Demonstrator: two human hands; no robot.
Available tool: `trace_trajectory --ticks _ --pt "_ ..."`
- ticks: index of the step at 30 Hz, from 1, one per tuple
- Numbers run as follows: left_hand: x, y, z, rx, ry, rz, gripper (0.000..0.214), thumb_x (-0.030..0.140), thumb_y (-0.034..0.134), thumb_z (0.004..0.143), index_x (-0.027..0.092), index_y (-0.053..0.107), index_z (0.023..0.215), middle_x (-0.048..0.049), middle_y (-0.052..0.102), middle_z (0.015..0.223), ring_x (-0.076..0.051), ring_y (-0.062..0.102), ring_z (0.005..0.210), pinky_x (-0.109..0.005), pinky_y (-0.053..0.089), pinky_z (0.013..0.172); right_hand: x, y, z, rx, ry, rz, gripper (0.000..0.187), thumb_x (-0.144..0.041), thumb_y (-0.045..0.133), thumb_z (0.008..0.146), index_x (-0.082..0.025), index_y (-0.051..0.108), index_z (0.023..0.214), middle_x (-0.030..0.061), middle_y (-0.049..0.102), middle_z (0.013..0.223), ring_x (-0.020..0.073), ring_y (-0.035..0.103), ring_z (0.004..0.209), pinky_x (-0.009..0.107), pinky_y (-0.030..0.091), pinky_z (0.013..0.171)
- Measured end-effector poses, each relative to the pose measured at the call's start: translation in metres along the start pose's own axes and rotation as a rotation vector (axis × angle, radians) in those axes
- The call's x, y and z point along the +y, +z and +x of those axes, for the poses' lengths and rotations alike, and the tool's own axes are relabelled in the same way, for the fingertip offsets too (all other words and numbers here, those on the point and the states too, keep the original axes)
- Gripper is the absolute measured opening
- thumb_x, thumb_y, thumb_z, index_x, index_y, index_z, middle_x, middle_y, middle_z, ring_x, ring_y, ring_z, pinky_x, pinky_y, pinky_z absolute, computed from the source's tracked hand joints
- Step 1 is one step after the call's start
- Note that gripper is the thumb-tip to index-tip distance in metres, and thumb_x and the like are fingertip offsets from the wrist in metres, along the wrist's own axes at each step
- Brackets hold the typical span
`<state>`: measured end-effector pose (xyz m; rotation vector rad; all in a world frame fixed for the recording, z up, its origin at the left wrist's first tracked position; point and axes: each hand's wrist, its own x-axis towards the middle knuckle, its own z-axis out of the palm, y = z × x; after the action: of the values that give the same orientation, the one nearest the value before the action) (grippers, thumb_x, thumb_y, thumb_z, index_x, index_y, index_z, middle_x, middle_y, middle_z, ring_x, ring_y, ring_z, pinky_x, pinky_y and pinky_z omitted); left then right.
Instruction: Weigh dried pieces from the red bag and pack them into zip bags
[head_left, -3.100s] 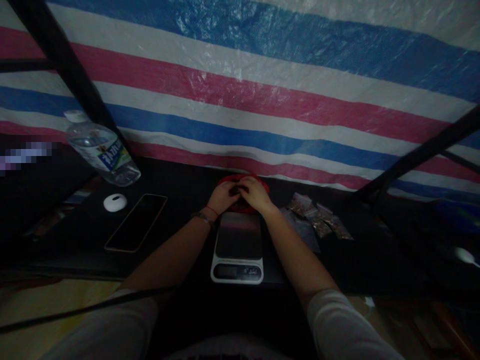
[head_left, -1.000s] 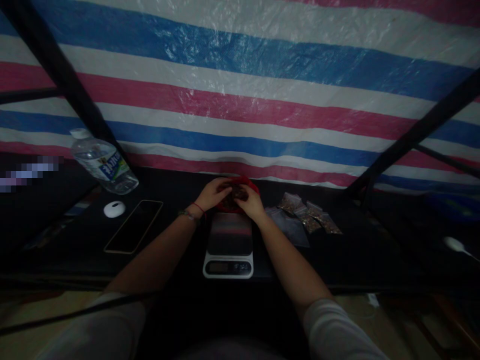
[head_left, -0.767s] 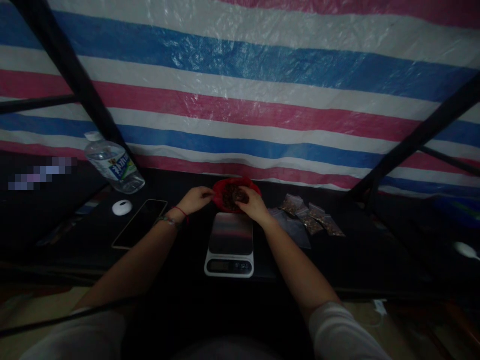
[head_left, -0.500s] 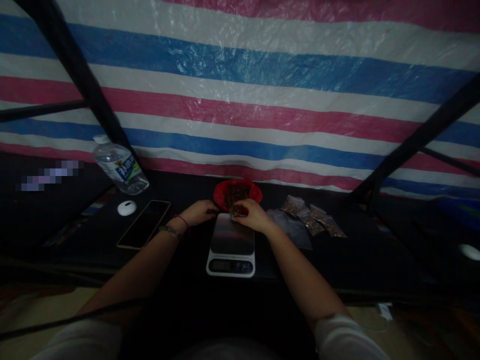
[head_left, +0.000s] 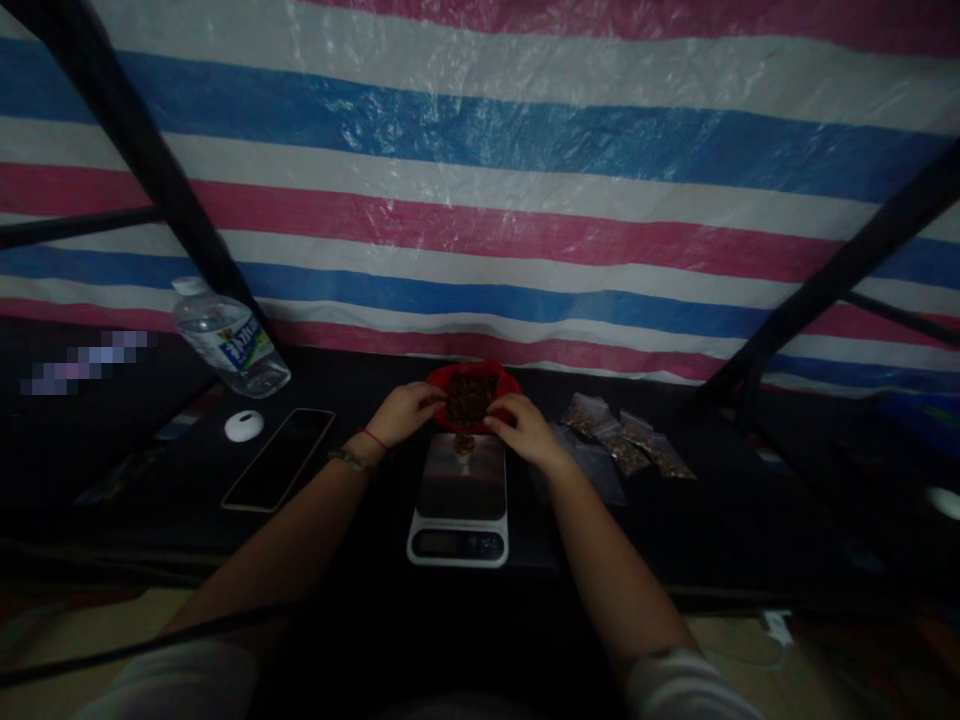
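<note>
A red plastic bag [head_left: 510, 382], its mouth open, holds small dark brown pieces [head_left: 470, 398]. My left hand [head_left: 403, 412] has its fingers closed on the bag's left rim. On the right, my right hand [head_left: 528, 436] pinches the near right rim. Just in front of the bag stands a white kitchen scale [head_left: 459, 560] with a metal plate. A small heap of brown pieces [head_left: 464, 442], seemingly in a little clear cup, sits at the far end of that plate. The scale's display is too dark to read.
Several filled small zip bags [head_left: 628, 455] and flat clear bags [head_left: 600, 475] lie right of the scale. Leftward are a phone [head_left: 279, 460], a white mouse [head_left: 244, 426] and a plastic bottle [head_left: 231, 340]. Black frame bars [head_left: 795, 305] slant at both sides before a striped sheet [head_left: 480, 180].
My right hand has let go of the small cup of brown pieces, leaving it on the scale, and moved to the red bag's right rim. My left hand has moved up onto the left rim.
</note>
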<state>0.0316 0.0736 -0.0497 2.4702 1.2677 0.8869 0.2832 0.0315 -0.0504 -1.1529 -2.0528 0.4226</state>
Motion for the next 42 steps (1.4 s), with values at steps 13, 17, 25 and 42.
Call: trace_trajectory --ticks 13,17,25,42 --pt "-0.013 0.032 0.023 0.043 0.078 0.036 0.030 0.029 0.047 0.086 0.022 0.069 0.107 -0.0055 0.070 0.105 -0.022 0.064 0.099 -0.037 0.048 0.093 0.049 -0.040 -0.018 -0.343 0.360 -0.305 0.037 -0.037 0.075 0.066 -0.018 0.068 0.096 0.0076 0.068 0.093 0.0205 0.062 0.084 0.027 0.044 0.070" --pt "-0.013 0.029 0.015 0.081 0.046 0.003 0.029 0.032 0.048 0.087 0.021 0.070 0.102 -0.0059 0.071 0.100 -0.021 0.065 0.095 -0.036 0.050 0.090 0.041 -0.025 -0.019 -0.418 0.339 -0.398 0.032 -0.027 0.073 0.066 -0.018 0.067 0.095 0.0090 0.068 0.096 0.0223 0.062 0.087 0.028 0.044 0.072" --pt "-0.009 0.033 0.015 0.053 0.062 -0.019 0.028 0.031 0.049 0.086 0.020 0.070 0.099 -0.0051 0.072 0.098 -0.020 0.066 0.093 -0.034 0.050 0.087 0.031 -0.017 -0.010 -0.508 0.363 -0.483 0.024 -0.012 0.057 0.072 -0.018 0.066 0.093 0.0080 0.069 0.093 0.0196 0.064 0.083 0.025 0.042 0.068" --pt "-0.005 0.032 0.009 0.223 0.047 -0.146 0.029 0.029 0.052 0.084 0.016 0.068 0.104 -0.0069 0.071 0.100 -0.020 0.066 0.091 -0.033 0.051 0.086 0.034 -0.045 -0.008 0.270 0.217 0.131 0.017 -0.020 0.053 0.074 -0.018 0.062 0.089 0.0011 0.063 0.079 0.0143 0.056 0.069 0.025 0.042 0.065"
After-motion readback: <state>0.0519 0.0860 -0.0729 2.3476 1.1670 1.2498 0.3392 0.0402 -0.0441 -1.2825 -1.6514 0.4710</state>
